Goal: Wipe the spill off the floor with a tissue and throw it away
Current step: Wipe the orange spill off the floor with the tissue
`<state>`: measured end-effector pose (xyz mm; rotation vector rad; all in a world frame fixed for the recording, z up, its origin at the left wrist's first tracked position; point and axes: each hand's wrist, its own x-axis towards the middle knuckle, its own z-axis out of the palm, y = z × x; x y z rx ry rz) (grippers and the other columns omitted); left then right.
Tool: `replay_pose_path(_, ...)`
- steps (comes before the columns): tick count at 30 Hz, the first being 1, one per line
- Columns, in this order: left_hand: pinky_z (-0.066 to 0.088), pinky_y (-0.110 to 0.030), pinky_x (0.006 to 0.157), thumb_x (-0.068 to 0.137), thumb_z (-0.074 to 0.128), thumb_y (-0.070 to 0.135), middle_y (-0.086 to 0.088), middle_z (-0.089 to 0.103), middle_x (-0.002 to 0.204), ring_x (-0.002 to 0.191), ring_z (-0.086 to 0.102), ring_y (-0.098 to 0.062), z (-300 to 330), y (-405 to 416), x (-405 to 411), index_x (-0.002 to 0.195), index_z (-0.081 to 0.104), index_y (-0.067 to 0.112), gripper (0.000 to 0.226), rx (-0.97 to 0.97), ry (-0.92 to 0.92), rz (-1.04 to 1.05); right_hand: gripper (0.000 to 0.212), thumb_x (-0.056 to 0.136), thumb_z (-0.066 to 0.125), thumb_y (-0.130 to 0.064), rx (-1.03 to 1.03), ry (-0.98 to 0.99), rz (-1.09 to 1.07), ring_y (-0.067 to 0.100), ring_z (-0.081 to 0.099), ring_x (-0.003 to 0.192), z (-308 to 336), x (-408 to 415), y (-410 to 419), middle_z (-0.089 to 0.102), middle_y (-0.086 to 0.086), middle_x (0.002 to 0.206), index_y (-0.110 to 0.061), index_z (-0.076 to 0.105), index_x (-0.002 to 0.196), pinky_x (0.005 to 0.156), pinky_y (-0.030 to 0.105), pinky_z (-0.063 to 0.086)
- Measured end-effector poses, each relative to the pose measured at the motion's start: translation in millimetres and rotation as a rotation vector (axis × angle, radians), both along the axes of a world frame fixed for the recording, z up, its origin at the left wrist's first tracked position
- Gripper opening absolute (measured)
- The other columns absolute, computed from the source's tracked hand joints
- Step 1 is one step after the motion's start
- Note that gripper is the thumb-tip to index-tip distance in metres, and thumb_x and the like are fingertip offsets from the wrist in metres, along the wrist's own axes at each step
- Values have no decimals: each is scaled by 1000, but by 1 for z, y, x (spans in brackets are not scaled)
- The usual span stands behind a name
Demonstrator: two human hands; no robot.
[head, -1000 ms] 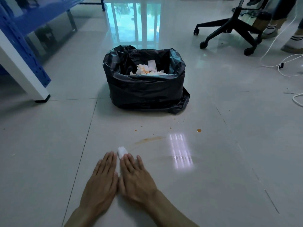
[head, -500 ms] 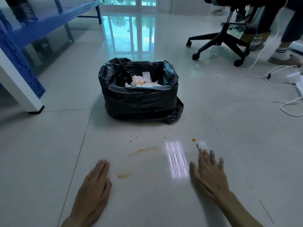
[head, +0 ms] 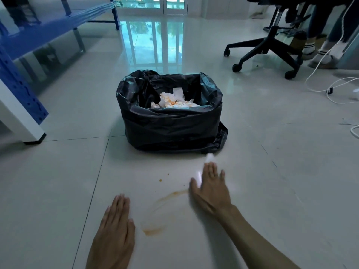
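Observation:
An orange-brown spill streak (head: 172,195) curves across the pale floor tiles and ends in a small puddle (head: 153,231); a few tiny drops (head: 160,180) lie beyond it. My right hand (head: 210,188) lies flat on the floor just right of the streak, pressing a small white tissue (head: 209,157) that pokes out past the fingertips. The tissue sits close to the front corner of the black-bagged bin (head: 171,131). My left hand (head: 114,232) rests flat on the floor left of the puddle, fingers apart and holding nothing. Stained used tissues (head: 174,101) fill the bin.
A blue and white shelf leg (head: 23,117) stands on the left. An office chair base (head: 272,51) and a person's feet (head: 318,55) are at the back right. White cables (head: 334,98) trail over the floor on the right.
My right hand slid the tissue from beside my left hand out to the right, then forward and left to the bin's front corner. The left hand stayed flat.

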<state>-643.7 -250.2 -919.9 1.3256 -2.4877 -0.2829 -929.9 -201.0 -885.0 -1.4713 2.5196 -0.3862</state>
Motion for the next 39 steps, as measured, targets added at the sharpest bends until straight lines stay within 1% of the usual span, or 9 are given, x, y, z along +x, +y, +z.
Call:
replay_pose_path(4, 5, -22, 119, 93, 26, 29, -9, 38, 152, 144, 20, -10, 0, -2, 1, 145, 39, 1, 60, 2, 33, 0, 81, 95, 24, -52, -49, 62, 265, 25, 4, 150, 0, 74, -20, 15, 20, 160, 4, 15, 153, 118, 46, -8)
replay_pose_path(8, 4, -21, 118, 94, 24, 31, -9, 37, 153, 142, 24, -12, 2, -2, 4, 145, 37, 1, 61, 7, 51, -7, 73, 94, 35, -48, -125, 94, 446, 29, 25, 146, -8, 130, 11, 36, 19, 153, 4, 38, 146, 115, 49, 8)
replay_pose_path(13, -1, -19, 118, 95, 15, 37, 3, 21, 160, 148, 12, -4, 5, 4, 4, 152, 23, 12, 63, 28, 36, 17, 64, 94, 43, -48, -141, 167, 404, 30, 31, 144, -11, 87, 58, 45, 7, 150, -10, 45, 146, 113, 55, 20)
replay_pose_path(18, -3, -20, 118, 94, 8, 42, 9, 10, 161, 148, 3, 0, 9, 8, 2, 153, 11, 18, 64, 58, 31, 33, 70, 98, 15, -60, 57, 214, -6, 28, 4, 150, 0, -6, 86, 15, -3, 161, -23, 14, 157, 117, 55, -4)
replay_pose_path(21, -4, -21, 119, 93, 6, 42, 9, 7, 161, 147, -1, 1, 8, 8, 1, 153, 9, 18, 65, 65, 22, 44, 73, 98, 9, -59, 84, 138, -78, 19, -15, 148, 1, -19, 76, 1, 1, 164, -17, -1, 157, 118, 49, -11)
replay_pose_path(24, -2, -23, 119, 94, 6, 41, 8, 8, 161, 148, 0, 0, 6, 7, 1, 153, 10, 17, 64, 52, 8, 50, 77, 99, 12, -57, 62, 39, -72, 15, -14, 148, 0, 6, 51, -2, 9, 164, -8, -3, 155, 118, 44, -14)
replay_pose_path(29, 1, -24, 119, 95, 14, 36, 2, 15, 161, 149, 9, -6, 5, 6, 4, 152, 16, 11, 63, 52, 10, 21, 78, 95, 32, -54, -60, 62, 212, 31, 25, 146, -4, 107, 12, 36, 20, 152, 5, 38, 145, 115, 50, 6)
replay_pose_path(32, 5, -18, 118, 94, 19, 34, 2, 21, 159, 147, 18, -6, 6, 15, 7, 152, 22, 11, 62, 82, 82, 42, 60, 100, 31, -40, -152, 33, 418, 31, 30, 143, -16, 165, 24, 43, 16, 149, 2, 49, 140, 111, 51, 21)
replay_pose_path(39, 6, -27, 119, 97, 14, 36, 3, 19, 161, 148, 12, -6, 7, 25, 10, 152, 22, 12, 61, 50, 23, 38, 54, 93, 46, -38, -135, 165, 403, 36, 37, 140, -8, 88, 67, 52, 1, 145, -15, 54, 140, 110, 58, 28)
